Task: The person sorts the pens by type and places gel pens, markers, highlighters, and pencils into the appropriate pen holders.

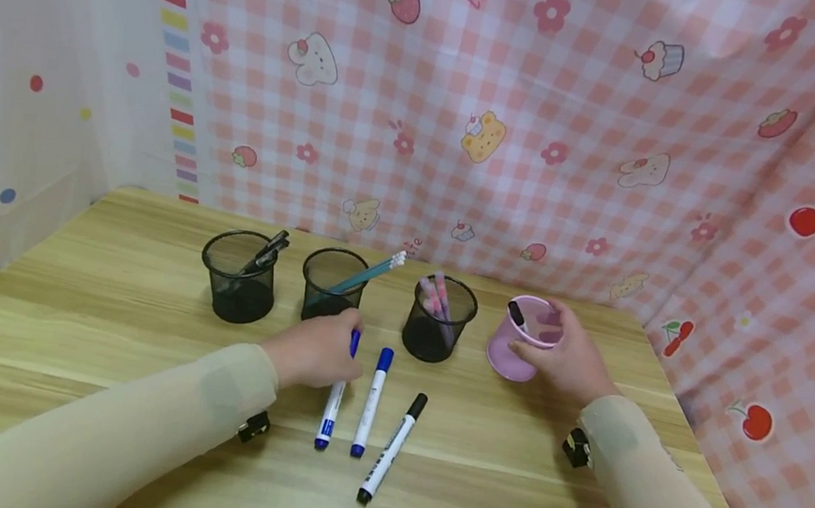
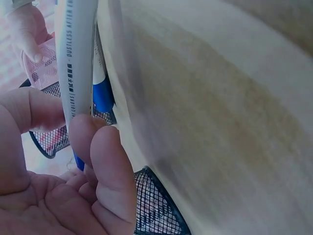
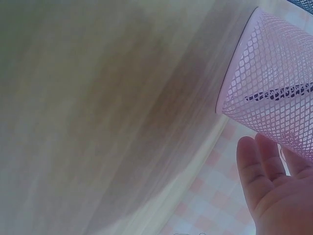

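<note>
My left hand point(image 1: 313, 352) pinches a blue-capped white marker point(image 1: 330, 415) between thumb and fingers; its lower end points toward me in the head view. Printed lettering runs along this marker's barrel point(image 2: 78, 54) in the left wrist view. A second blue marker point(image 1: 371, 405) lies just right of it, and a black-capped marker point(image 1: 391, 449) lies slanted beyond that. At the right, my right hand point(image 1: 576, 361) grips a pink mesh pen cup point(image 1: 505, 356), thumb at the near side of its rim. One marker with a black cap point(image 1: 517, 313) leans inside this cup.
Three black mesh cups stand in a row at the back: one with black pens point(image 1: 267, 252), one with teal pencils point(image 1: 371, 273), one with pink-and-purple pens point(image 1: 440, 298). Behind the wooden table point(image 1: 107, 304) hangs a checked curtain point(image 1: 435, 81).
</note>
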Motion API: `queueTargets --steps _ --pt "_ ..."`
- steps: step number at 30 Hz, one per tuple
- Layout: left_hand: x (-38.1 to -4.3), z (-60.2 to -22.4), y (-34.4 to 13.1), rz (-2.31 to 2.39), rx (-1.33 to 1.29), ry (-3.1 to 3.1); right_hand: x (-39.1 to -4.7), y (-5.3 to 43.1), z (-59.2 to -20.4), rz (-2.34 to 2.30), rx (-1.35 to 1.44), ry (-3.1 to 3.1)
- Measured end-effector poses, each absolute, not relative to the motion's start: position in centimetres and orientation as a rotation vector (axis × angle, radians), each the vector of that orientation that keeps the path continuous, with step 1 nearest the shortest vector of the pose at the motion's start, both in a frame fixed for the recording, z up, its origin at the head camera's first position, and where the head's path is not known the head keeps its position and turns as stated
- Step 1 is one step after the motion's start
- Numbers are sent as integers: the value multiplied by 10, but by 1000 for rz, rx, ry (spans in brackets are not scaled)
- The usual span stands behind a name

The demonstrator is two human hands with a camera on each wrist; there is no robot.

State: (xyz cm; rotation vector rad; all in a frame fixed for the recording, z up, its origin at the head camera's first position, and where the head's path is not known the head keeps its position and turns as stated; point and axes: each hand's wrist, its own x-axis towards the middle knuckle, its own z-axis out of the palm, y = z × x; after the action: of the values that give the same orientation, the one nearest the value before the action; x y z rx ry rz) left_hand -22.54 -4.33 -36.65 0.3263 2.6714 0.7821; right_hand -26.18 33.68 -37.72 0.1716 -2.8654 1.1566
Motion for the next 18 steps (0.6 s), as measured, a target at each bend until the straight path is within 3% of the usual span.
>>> queueTargets --steps 18 --pt "-229 -357 -51 1007 421 2693 -260 335 -375 1170 144 -2885"
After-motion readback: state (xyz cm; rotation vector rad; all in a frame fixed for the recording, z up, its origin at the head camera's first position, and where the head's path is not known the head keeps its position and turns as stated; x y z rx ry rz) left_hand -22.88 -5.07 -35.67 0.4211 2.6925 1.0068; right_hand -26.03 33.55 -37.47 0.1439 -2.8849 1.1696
